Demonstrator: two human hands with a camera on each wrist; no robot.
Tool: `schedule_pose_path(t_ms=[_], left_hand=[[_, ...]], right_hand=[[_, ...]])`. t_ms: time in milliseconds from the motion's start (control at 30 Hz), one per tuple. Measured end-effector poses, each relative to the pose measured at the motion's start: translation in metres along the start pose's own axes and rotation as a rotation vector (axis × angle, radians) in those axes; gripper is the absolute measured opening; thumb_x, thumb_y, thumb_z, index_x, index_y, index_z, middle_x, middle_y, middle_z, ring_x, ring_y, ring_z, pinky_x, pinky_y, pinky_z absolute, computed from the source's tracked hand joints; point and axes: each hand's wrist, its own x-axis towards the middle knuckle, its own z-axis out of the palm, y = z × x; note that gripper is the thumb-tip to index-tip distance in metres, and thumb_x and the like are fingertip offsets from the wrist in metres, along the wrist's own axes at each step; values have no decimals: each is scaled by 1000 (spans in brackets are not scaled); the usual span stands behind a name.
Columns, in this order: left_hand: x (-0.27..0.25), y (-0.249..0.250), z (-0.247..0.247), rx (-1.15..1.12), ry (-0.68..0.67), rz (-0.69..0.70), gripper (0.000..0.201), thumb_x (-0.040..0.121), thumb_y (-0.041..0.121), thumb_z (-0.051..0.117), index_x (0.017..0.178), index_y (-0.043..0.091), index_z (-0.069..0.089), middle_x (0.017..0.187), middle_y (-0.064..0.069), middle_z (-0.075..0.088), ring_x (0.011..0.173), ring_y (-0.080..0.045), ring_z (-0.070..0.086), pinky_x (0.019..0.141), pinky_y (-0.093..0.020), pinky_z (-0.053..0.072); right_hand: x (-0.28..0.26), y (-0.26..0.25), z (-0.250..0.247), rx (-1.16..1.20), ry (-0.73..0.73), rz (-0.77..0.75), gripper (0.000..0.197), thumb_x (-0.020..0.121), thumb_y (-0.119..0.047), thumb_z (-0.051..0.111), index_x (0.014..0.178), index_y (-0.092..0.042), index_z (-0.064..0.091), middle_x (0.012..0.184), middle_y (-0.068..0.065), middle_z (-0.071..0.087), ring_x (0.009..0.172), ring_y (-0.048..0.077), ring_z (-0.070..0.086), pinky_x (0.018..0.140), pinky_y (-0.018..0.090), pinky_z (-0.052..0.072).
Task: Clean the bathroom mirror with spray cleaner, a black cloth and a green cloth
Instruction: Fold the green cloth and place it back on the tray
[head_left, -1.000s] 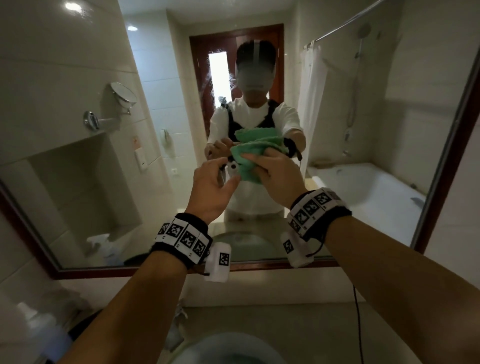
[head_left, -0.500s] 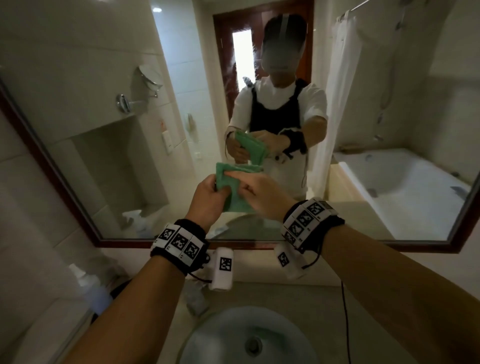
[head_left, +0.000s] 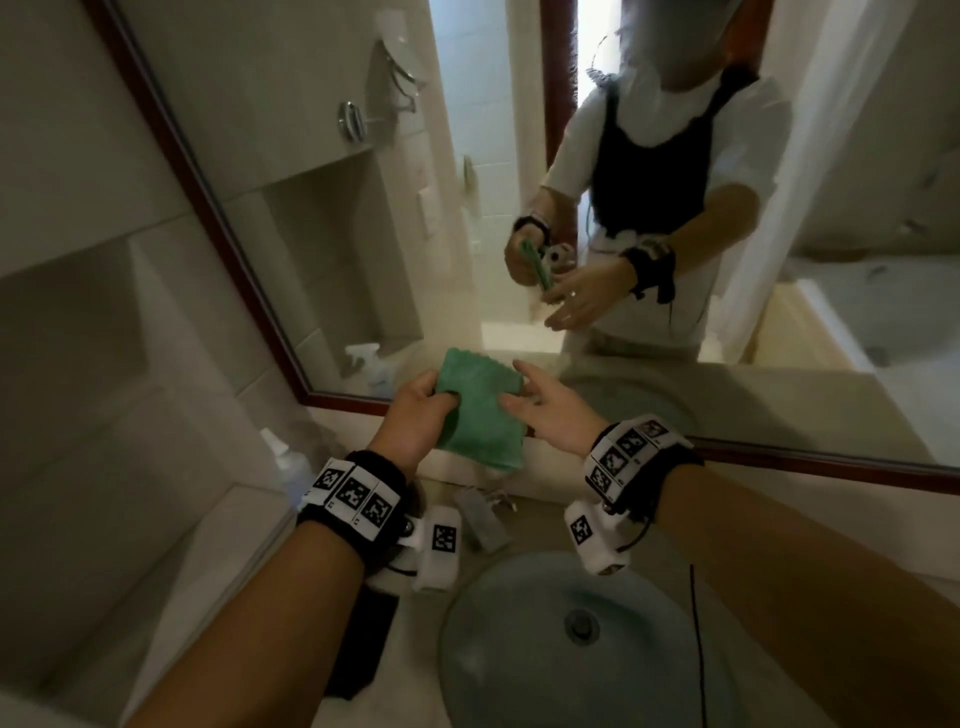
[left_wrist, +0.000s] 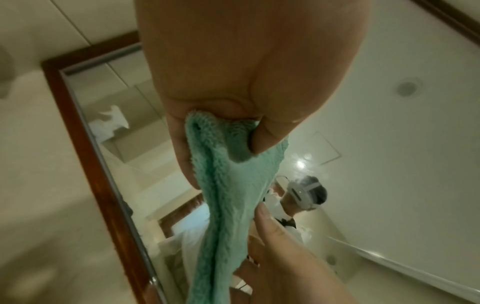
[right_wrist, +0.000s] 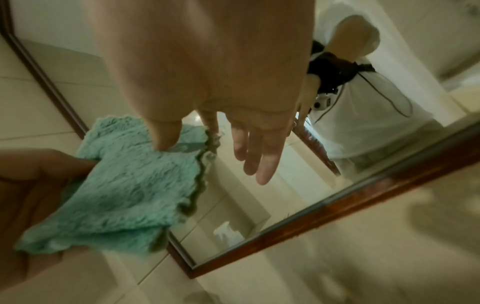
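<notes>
A folded green cloth (head_left: 480, 421) hangs in front of the mirror's lower edge, and my left hand (head_left: 441, 400) grips its left side with thumb and curled fingers. The same pinch on the green cloth (left_wrist: 233, 185) shows close up in the left wrist view. My right hand (head_left: 519, 387) is open beside it, and only its thumb (right_wrist: 162, 135) touches the green cloth (right_wrist: 135, 185). The brown-framed mirror (head_left: 332, 218) reflects me. A black cloth (head_left: 363, 644) lies on the counter below my left wrist. A white spray bottle (head_left: 288, 460) stands at the counter's left, against the wall.
A round glass basin (head_left: 519, 649) with a drain sits below my hands. A grey faucet (head_left: 483, 519) stands behind it at the wall. A tiled wall with a ledge closes off the left. A thin black cable (head_left: 693, 623) hangs from my right wrist.
My hands and the green cloth have come down from the mirror's middle to its lower edge. The right hand has let go and opened; the left still holds the cloth.
</notes>
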Motion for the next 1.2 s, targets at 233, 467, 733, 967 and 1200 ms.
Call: schedule_pose_path(t_ms=[233, 467, 733, 967, 1200], left_hand=[[16, -56, -73, -20, 41, -44, 35, 96, -5, 45, 113, 18, 64, 109, 3, 67, 104, -16, 60, 91, -29, 46], [55, -140, -165, -105, 60, -151, 35, 93, -6, 45, 107, 18, 67, 109, -8, 72, 97, -24, 69, 85, -36, 56], [98, -219, -214, 45, -69, -273, 45, 95, -3, 52, 139, 10, 51, 131, -13, 60, 118, -34, 58, 100, -42, 49], [124, -283, -209, 174, -60, -371, 38, 93, -2, 56, 126, 10, 42, 104, -2, 49, 88, -19, 54, 84, -42, 50], [160, -347, -201, 339, -229, -432, 40, 93, -5, 51, 128, 15, 56, 121, -10, 57, 88, -26, 59, 68, -33, 53]], right_hand=[[30, -7, 80, 320, -143, 140, 29, 98, -13, 58, 123, -25, 47, 104, -11, 62, 82, -1, 66, 63, 20, 56], [98, 3, 191, 284, -30, 199, 73, 87, 6, 66, 149, -13, 33, 138, 15, 48, 109, 22, 62, 79, 31, 57], [133, 23, 268, -28, 116, 305, 45, 87, -5, 68, 119, -26, 45, 94, -1, 54, 78, 16, 58, 58, 23, 49], [156, 74, 304, -222, -32, 429, 25, 89, -10, 63, 109, -24, 57, 104, -2, 55, 93, 19, 57, 79, 33, 53], [179, 125, 333, -169, -81, 523, 49, 89, -7, 60, 135, -22, 52, 131, 1, 54, 102, 13, 57, 79, 24, 48]])
